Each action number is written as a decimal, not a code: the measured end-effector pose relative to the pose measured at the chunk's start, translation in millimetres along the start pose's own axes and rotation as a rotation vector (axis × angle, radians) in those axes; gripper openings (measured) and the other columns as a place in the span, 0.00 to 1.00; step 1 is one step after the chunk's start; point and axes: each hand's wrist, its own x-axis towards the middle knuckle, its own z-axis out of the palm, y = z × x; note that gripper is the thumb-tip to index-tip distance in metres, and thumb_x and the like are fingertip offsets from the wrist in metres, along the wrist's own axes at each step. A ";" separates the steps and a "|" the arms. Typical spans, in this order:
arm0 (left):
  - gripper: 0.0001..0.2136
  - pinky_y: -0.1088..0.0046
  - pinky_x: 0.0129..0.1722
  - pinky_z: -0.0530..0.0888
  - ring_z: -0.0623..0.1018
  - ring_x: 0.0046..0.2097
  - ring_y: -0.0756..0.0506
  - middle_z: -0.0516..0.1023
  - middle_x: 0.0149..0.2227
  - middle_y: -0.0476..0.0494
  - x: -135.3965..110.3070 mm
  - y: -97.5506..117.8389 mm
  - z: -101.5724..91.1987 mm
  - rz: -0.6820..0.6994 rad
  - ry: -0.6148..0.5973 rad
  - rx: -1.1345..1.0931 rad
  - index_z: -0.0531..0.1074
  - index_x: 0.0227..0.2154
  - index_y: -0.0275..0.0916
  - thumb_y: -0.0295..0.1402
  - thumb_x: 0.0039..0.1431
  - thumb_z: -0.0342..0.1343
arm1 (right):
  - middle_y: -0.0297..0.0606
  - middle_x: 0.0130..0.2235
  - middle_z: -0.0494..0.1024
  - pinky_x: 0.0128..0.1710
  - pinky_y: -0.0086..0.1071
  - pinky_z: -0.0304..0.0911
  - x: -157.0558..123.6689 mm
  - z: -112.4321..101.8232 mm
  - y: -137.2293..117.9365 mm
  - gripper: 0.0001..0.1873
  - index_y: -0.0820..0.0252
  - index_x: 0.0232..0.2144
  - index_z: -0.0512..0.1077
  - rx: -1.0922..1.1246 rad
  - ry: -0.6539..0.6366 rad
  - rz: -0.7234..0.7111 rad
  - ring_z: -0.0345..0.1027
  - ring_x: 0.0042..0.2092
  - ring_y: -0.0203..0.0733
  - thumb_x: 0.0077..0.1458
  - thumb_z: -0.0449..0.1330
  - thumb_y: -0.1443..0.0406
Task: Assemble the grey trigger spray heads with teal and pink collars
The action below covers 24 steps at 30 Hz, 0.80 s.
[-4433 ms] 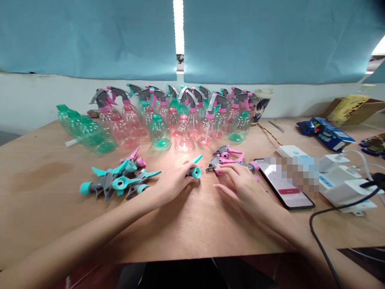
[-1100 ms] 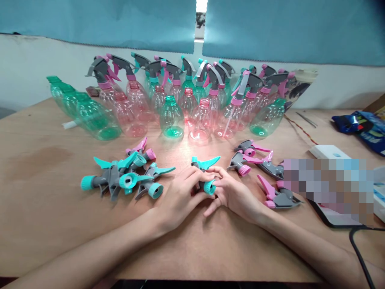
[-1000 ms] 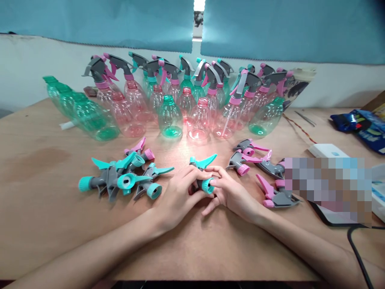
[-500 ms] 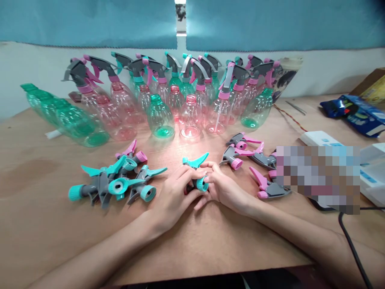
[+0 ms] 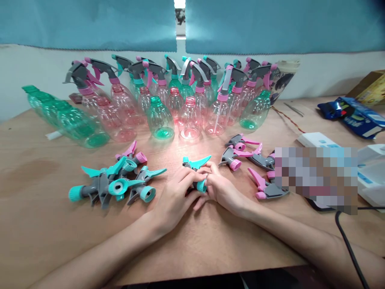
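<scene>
My left hand (image 5: 175, 196) and my right hand (image 5: 221, 189) meet at the middle of the wooden table (image 5: 36, 224), both closed around one teal and grey spray trigger head (image 5: 196, 163). Its teal lever points right and away from me; its teal collar sits between my fingertips. A pile of teal trigger heads (image 5: 116, 182) lies just left of my left hand. Several pink and grey trigger heads (image 5: 244, 151) lie right of my right hand.
A crowd of pink and green spray bottles (image 5: 180, 100) stands behind, some capped, some open; green bottles (image 5: 69, 122) lie at the left. A blurred patch (image 5: 315, 178), white boxes (image 5: 371, 172), a black cable (image 5: 349, 249) and a blue packet (image 5: 351, 114) fill the right side.
My right hand came off the pink trigger heads and joined my left hand on the teal trigger head. In the last second both hands stay on it, shifting only slightly.
</scene>
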 end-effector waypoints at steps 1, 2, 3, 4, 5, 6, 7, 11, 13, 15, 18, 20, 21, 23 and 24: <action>0.07 0.72 0.36 0.70 0.72 0.39 0.46 0.72 0.37 0.46 -0.1 0.0 0.0 -0.003 -0.003 0.000 0.71 0.34 0.39 0.20 0.55 0.57 | 0.27 0.38 0.60 0.19 0.31 0.73 0.1 0.2 -0.2 0.19 0.52 0.34 0.50 -0.005 -0.007 0.006 0.69 0.30 0.32 0.42 0.57 0.66; 0.08 0.71 0.37 0.70 0.72 0.39 0.46 0.72 0.37 0.46 -0.1 -0.1 0.0 -0.008 -0.009 0.001 0.71 0.34 0.39 0.20 0.55 0.57 | 0.27 0.39 0.60 0.19 0.31 0.73 0.2 -0.1 -0.7 0.20 0.52 0.34 0.49 -0.007 -0.016 0.016 0.69 0.30 0.32 0.42 0.57 0.66; 0.08 0.71 0.37 0.70 0.72 0.39 0.46 0.72 0.37 0.46 -0.1 -0.3 -0.1 -0.012 -0.014 0.002 0.71 0.35 0.39 0.20 0.55 0.57 | 0.27 0.39 0.60 0.20 0.31 0.73 0.4 -0.7 -1.2 0.20 0.52 0.34 0.49 -0.003 -0.026 0.026 0.69 0.30 0.32 0.43 0.57 0.67; 0.08 0.71 0.37 0.70 0.72 0.39 0.46 0.72 0.37 0.46 -0.1 -0.5 -0.3 -0.014 -0.020 0.000 0.71 0.35 0.39 0.20 0.55 0.57 | 0.27 0.39 0.60 0.21 0.32 0.74 0.6 -1.7 -1.7 0.20 0.52 0.34 0.49 0.002 -0.039 0.037 0.69 0.30 0.32 0.43 0.57 0.67; 0.09 0.71 0.37 0.70 0.72 0.39 0.46 0.72 0.37 0.46 -0.1 -0.6 -0.4 -0.017 -0.026 -0.004 0.71 0.36 0.39 0.20 0.55 0.57 | 0.28 0.40 0.61 0.21 0.33 0.74 0.9 -2.9 -2.2 0.20 0.52 0.34 0.48 0.010 -0.051 0.046 0.70 0.30 0.32 0.42 0.56 0.68; 0.09 0.70 0.38 0.70 0.73 0.39 0.46 0.72 0.37 0.47 -0.1 -0.7 -0.6 -0.020 -0.032 -0.010 0.71 0.36 0.39 0.20 0.54 0.57 | 0.28 0.41 0.62 0.22 0.35 0.75 1.3 -4.2 -2.5 0.20 0.52 0.35 0.48 0.020 -0.063 0.053 0.70 0.30 0.32 0.42 0.55 0.69; 0.10 0.70 0.38 0.70 0.73 0.39 0.46 0.72 0.37 0.47 -0.1 -0.6 -0.7 -0.025 -0.039 -0.017 0.71 0.37 0.39 0.20 0.54 0.58 | 0.29 0.42 0.62 0.23 0.36 0.75 1.7 -5.5 -2.9 0.20 0.52 0.35 0.48 0.029 -0.070 0.062 0.70 0.31 0.33 0.41 0.53 0.70; 0.10 0.70 0.39 0.70 0.73 0.39 0.46 0.73 0.38 0.48 -0.1 -0.1 -1.0 -0.042 -0.053 -0.038 0.71 0.37 0.39 0.19 0.54 0.58 | 0.30 0.43 0.64 0.25 0.41 0.76 2.9 -8.5 -5.6 0.22 0.52 0.36 0.48 0.054 -0.074 0.093 0.71 0.32 0.35 0.37 0.51 0.72; 0.11 0.70 0.39 0.70 0.72 0.39 0.46 0.73 0.39 0.47 -0.1 -0.1 -1.1 -0.045 -0.054 -0.038 0.72 0.38 0.40 0.20 0.54 0.58 | 0.30 0.41 0.65 0.27 0.43 0.77 2.8 -9.2 -7.9 0.21 0.53 0.34 0.49 0.058 -0.065 0.101 0.71 0.33 0.36 0.37 0.51 0.72; 0.12 0.70 0.38 0.70 0.72 0.38 0.46 0.74 0.39 0.47 0.0 -0.5 -1.1 -0.042 -0.060 -0.032 0.72 0.40 0.41 0.20 0.55 0.57 | 0.29 0.39 0.66 0.28 0.44 0.77 2.4 -9.8 -9.4 0.19 0.54 0.32 0.50 0.070 -0.049 0.109 0.70 0.33 0.36 0.37 0.51 0.74; 0.11 0.71 0.37 0.70 0.72 0.38 0.46 0.75 0.39 0.47 1.0 -2.8 -1.2 -0.042 -0.044 0.000 0.72 0.41 0.41 0.21 0.57 0.57 | 0.27 0.34 0.67 0.29 0.43 0.77 1.9 -9.9 -8.7 0.21 0.54 0.33 0.52 0.092 -0.008 0.097 0.69 0.31 0.35 0.34 0.49 0.77; 0.09 0.71 0.37 0.70 0.72 0.38 0.46 0.74 0.39 0.47 2.1 -5.1 -1.5 -0.063 -0.013 0.033 0.73 0.40 0.41 0.24 0.57 0.57 | 0.27 0.33 0.67 0.27 0.41 0.77 1.6 -9.1 -7.0 0.26 0.54 0.37 0.55 0.097 0.022 0.071 0.68 0.30 0.34 0.32 0.49 0.79; 0.09 0.71 0.37 0.70 0.72 0.38 0.46 0.74 0.39 0.47 2.7 -6.3 -1.6 -0.076 -0.002 0.046 0.73 0.40 0.41 0.24 0.58 0.57 | 0.27 0.34 0.68 0.26 0.41 0.77 1.4 -8.5 -6.4 0.28 0.54 0.39 0.55 0.096 0.033 0.063 0.67 0.30 0.34 0.32 0.49 0.79; 0.08 0.71 0.36 0.71 0.72 0.37 0.46 0.74 0.38 0.48 3.5 -8.4 -1.7 -0.091 -0.002 0.060 0.73 0.40 0.42 0.25 0.57 0.58 | 0.29 0.37 0.69 0.26 0.41 0.77 0.9 -7.7 -6.9 0.29 0.55 0.41 0.56 0.087 0.036 0.067 0.68 0.31 0.35 0.34 0.49 0.79; 0.09 0.71 0.36 0.71 0.73 0.37 0.47 0.74 0.38 0.48 3.6 -9.3 -1.5 -0.092 -0.006 0.062 0.73 0.40 0.41 0.25 0.57 0.58 | 0.30 0.38 0.69 0.27 0.43 0.77 0.7 -7.8 -8.0 0.28 0.55 0.41 0.57 0.084 0.027 0.074 0.69 0.32 0.36 0.35 0.50 0.79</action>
